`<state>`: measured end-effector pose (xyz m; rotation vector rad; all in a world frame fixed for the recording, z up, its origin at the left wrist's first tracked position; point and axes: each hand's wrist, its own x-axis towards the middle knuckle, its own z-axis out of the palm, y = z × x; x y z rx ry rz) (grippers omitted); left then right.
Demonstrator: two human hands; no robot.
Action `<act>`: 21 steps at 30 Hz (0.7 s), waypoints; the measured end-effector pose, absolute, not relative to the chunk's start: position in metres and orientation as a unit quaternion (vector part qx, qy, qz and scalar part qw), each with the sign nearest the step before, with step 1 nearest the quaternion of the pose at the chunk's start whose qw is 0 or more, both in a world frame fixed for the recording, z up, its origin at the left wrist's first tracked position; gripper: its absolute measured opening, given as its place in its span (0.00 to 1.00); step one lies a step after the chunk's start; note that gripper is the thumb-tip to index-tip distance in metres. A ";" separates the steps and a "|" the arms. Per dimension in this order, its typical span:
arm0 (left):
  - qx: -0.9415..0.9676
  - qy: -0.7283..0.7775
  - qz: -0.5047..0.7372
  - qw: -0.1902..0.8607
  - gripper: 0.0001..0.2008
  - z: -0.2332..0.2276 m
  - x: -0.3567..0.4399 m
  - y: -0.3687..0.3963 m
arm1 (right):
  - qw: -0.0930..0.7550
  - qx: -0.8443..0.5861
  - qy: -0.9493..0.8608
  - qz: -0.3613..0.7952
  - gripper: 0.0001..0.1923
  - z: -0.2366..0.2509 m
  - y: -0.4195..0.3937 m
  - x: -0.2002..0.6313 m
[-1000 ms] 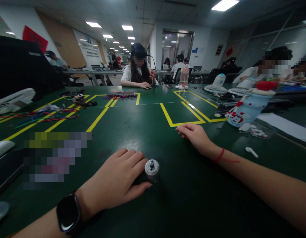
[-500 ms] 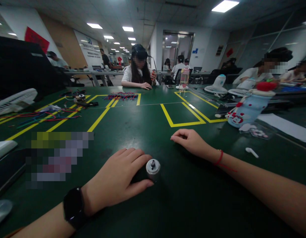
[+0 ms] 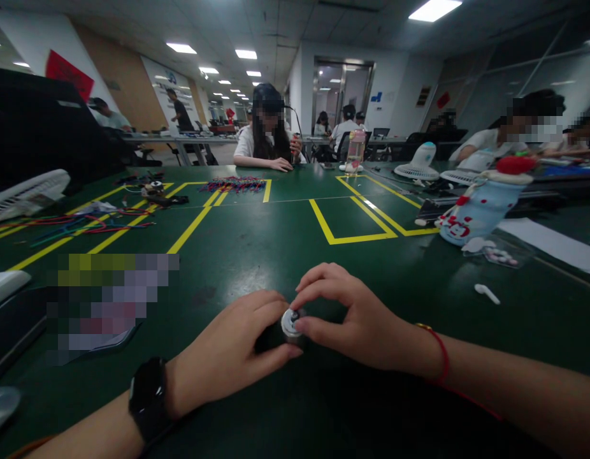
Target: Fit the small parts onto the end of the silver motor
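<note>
Small motor held at the counter's near edge.
The small motor (image 3: 291, 323) is gripped by the left hand (image 3: 228, 350); its cap is pinched by right hand (image 3: 357, 319) fingers.

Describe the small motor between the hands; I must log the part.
The motor is a small silvery metal cylinder with a dark stub at the centre of its round end cap. It sits on the green table, cap tilted toward the camera. The left hand covers its body; the right hand pinches its cap.
</note>
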<state>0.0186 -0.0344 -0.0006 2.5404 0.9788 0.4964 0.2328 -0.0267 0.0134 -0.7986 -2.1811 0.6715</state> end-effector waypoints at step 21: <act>0.945 0.326 0.019 -0.023 0.17 0.018 0.009 -0.033 | 0.151 -0.245 -0.929 0.233 0.07 0.006 -0.002 0.269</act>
